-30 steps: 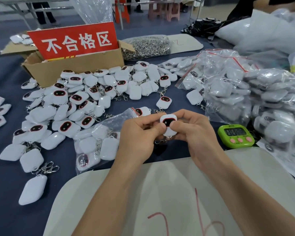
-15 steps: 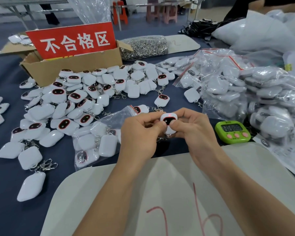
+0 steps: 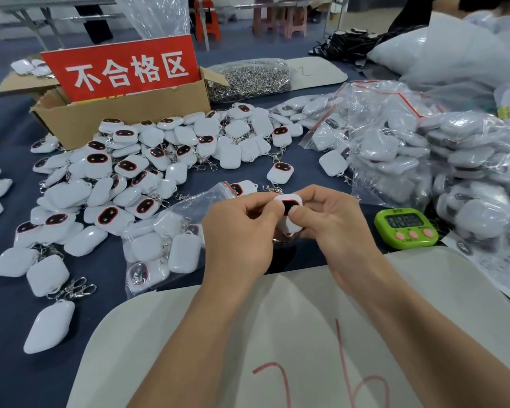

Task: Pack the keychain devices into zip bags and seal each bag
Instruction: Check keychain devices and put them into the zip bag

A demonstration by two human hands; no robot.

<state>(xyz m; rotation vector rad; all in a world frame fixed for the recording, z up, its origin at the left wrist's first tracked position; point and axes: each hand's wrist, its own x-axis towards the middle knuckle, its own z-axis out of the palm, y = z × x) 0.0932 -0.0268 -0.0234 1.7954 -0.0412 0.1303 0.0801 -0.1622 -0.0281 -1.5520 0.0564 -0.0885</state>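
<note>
Left hand [image 3: 242,231] and right hand [image 3: 333,228] close together, fingers curled, both pinching a single white keychain device [image 3: 287,206] by its sides. Dark screen turned up toward the camera, right thumb pressed on its lower corner. Held over the dark blue table [image 3: 12,348], just past the far edge of a white board [image 3: 306,319] marked with red strokes, forearms crossing the board.

Just left of the hands, flat on the table, a clear zip bag [image 3: 162,240] partly filled with more of the white devices. Mouth toward the hands, open or sealed impossible to tell.

Beyond the bag, a loose pile of devices [image 3: 147,160] with metal clasps, some face up, some face down, spread back to a cardboard box [image 3: 124,119] bearing a red sign [image 3: 124,69] in white Chinese characters.

Right of the hands, near the board's far corner, a green digital timer [image 3: 407,228] with pink buttons. Further right, a heap of filled clear bags [image 3: 424,160]. At the far side, beside the box, a clear bag of loose metal clasps [image 3: 248,81].
</note>
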